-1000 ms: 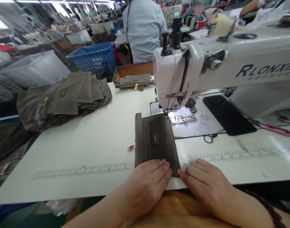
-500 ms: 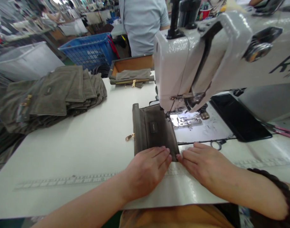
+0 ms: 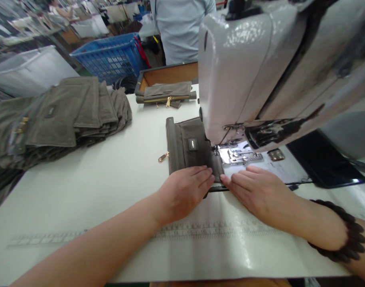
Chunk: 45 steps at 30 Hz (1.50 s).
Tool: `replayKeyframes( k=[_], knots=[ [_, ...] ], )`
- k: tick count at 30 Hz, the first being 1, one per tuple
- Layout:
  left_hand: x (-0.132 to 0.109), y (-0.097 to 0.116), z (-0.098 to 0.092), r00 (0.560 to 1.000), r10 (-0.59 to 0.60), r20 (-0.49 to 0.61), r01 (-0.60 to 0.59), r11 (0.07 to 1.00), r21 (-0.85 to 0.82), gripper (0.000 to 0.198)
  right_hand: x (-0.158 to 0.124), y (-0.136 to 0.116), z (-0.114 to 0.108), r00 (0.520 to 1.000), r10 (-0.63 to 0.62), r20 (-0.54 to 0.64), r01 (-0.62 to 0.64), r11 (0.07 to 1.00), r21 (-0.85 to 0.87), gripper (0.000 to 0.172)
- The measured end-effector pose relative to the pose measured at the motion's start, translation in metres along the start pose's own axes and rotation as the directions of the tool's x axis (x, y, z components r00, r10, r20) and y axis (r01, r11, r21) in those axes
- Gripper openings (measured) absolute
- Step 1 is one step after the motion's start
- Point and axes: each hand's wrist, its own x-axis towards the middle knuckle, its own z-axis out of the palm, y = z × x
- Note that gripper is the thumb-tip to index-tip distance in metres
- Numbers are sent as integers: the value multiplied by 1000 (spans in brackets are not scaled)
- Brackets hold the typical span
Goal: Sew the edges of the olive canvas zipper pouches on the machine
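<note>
A grey-brown fabric pouch point(image 3: 185, 145) with a gold zipper pull point(image 3: 163, 157) and a small dark label lies on the white table, its far right edge beside the presser foot point(image 3: 227, 153) of a white sewing machine point(image 3: 239, 75). My left hand point(image 3: 184, 191) lies flat on the pouch's near end, fingers together and stretched out. My right hand point(image 3: 254, 191) lies flat on the table at the pouch's near right corner, fingertips touching it. A dark bead bracelet point(image 3: 340, 229) circles my right wrist.
A pile of similar grey pouches point(image 3: 62, 115) sits at the left. Another pouch point(image 3: 167, 93) lies in a wooden tray at the back. A blue basket point(image 3: 110, 59) and a person in a light shirt point(image 3: 179, 28) stand behind. A black phone point(image 3: 326, 163) lies at the right.
Both hands have slid the pouch away from me toward the machine's presser foot; my head has moved closer, so the machine fills more of the view.
</note>
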Motion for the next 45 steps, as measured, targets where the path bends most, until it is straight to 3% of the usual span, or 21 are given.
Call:
replayKeyframes(
  k=[9,15,21,37,45],
  knots=[
    [7,-27,10,996,-20,87,13,997,79,22,-4,13,23,996,82,39,-81,997,-15,31],
    [17,-39,12,975,-87,205,75,995,63,23,-3,13,24,995,95,21,-95,995,2,28],
    [25,-39,9,952,-136,273,119,990,80,19,-2,13,23,993,106,46,-105,994,-19,29],
    [27,-41,7,947,-151,282,130,987,92,20,2,12,20,994,107,4,-107,994,14,29],
    [32,-25,3,912,-164,377,104,979,173,21,-2,13,22,992,126,25,-127,991,29,27]
  ],
)
